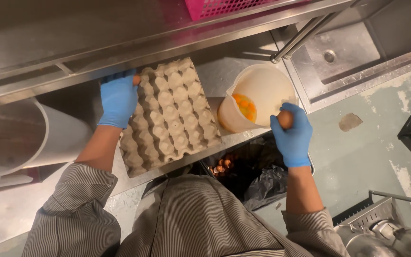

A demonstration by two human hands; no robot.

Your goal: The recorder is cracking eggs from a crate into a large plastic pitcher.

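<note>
- On the steel shelf, the egg tray (pixel 170 116) is lying flat between the two hands, its long axis running from the lower left up toward the upper right.
- The left hand (pixel 118 99), in a blue glove, is gripping the tray's upper left edge; a brown egg (pixel 136 79) is showing at its fingertips, right at the tray's corner.
- The right hand (pixel 292 134), also gloved, is closing around a second brown egg (pixel 285 119), holding it against the rim of the white jug (pixel 258 97).
- That egg is sitting just right of the tray, apart from it, with its long axis roughly upright in the picture.
- The jug is standing just beside the tray's right edge, with yolks (pixel 244 106) pooling inside.
- Below the right hand, a bin with a black bag (pixel 258 183) is holding shells (pixel 220 165).
- A sink (pixel 343 52) is lying beyond the jug, to the upper right.
</note>
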